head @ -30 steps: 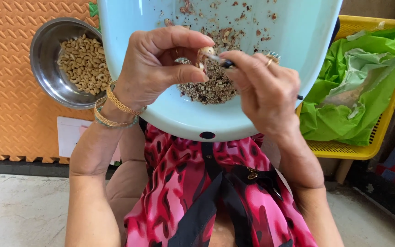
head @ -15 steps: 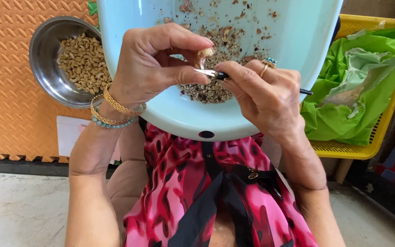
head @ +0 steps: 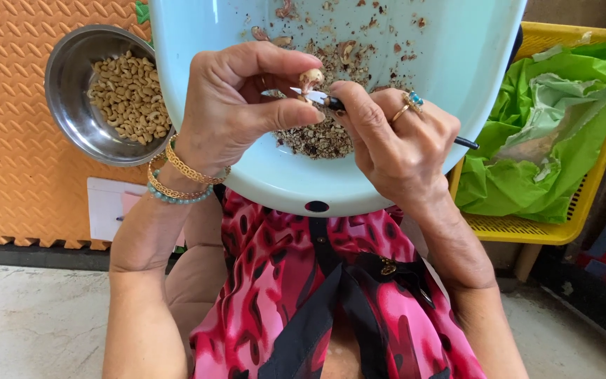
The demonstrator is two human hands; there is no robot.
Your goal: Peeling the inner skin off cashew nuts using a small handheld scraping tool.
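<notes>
A pale blue plastic basin (head: 450, 84) rests on my lap, with a heap of brown husk scraps and nut pieces (head: 320, 137) in it. My left hand (head: 236, 105) pinches a pale cashew nut (head: 311, 76) between thumb and fingertips above the heap. My right hand (head: 398, 140), with a blue-stoned ring, grips a small knife (head: 320, 97); its blade touches the nut and its dark handle end sticks out to the right.
A steel bowl (head: 71, 105) of peeled cashews sits on the orange foam mat (head: 8, 175) at the left. A yellow basket (head: 597, 203) with a green plastic bag (head: 562, 133) stands at the right. Grey floor lies below.
Both hands have shifted slightly: the nut is turned a little between the left fingers and the blade sits against it. Basin and bowl have stayed put.
</notes>
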